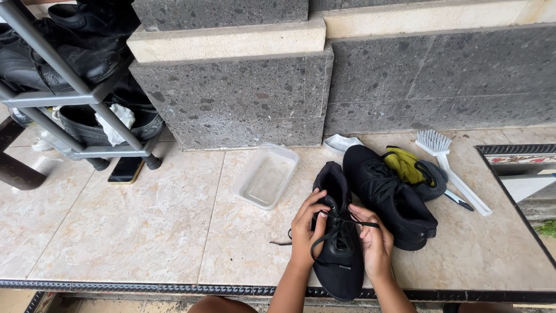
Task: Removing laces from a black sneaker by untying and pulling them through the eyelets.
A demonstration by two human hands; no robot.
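A black lace-up shoe (339, 264) lies on the tiled ledge, toe toward me. My left hand (306, 227) rests on its left side and pinches the black lace (333, 229) near the eyelets. From the other side, my right hand (373, 240) holds another strand of the same lace, which stretches across to it. A loop of lace hangs between both hands. The second black shoe (389, 194) sits just right of the first, touching it.
A clear plastic tub (265, 175) stands left of the shoes. A white brush (452, 169), a yellow-black insole (414, 168) and a white cloth (340, 142) lie behind them. A metal shoe rack (75, 95) with dark shoes and a phone (125, 170) are at left. A stone wall (405, 75) runs behind.
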